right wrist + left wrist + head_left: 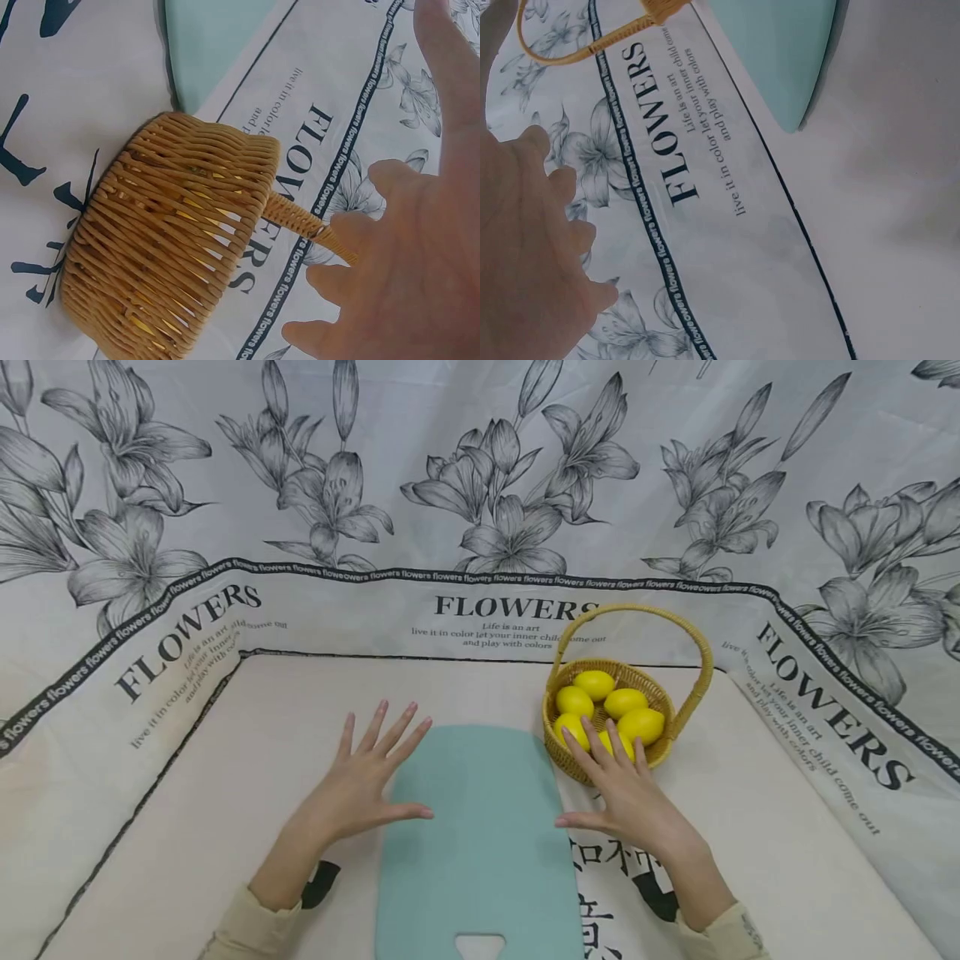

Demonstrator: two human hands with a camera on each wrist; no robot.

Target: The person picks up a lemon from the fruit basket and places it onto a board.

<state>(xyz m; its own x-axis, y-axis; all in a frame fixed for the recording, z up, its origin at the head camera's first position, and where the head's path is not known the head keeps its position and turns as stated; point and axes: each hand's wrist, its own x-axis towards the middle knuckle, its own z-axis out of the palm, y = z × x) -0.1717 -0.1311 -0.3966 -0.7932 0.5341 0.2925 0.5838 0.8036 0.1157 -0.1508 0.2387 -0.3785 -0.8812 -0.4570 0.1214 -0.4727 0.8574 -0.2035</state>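
At the lower centre of the head view, a pale teal board [476, 835] is laid flat on the surface [225, 793], its cut-out hole [480, 947] turned toward the bottom edge of the frame. The left hand [356, 789] is held at the left of centre, its back turned to the camera; its grip is spread wide, with the fingers fanned and the thumb stretched out, and nothing is held. The tip of that thumb is seen in front of the board's left edge. The right hand [626, 793] is held at the right of centre in the same way: its fingers are splayed, the thumb is pointed toward the board's right edge, and its grip has hold of nothing.

A wicker basket [558, 756] is placed right of centre, beside the board's upper right corner, with its arched handle [701, 647] raised. Six yellow lemons [595, 685] are seen in it. The basket's near side is partly covered by the right hand's fingertips; whether it is touched cannot be told.

Beige sleeves [720, 931] are seen at the bottom of the frame. The upper half is filled by a white cloth [450, 543] printed with grey lilies, and black characters [596, 935] are shown along the board's lower right side.
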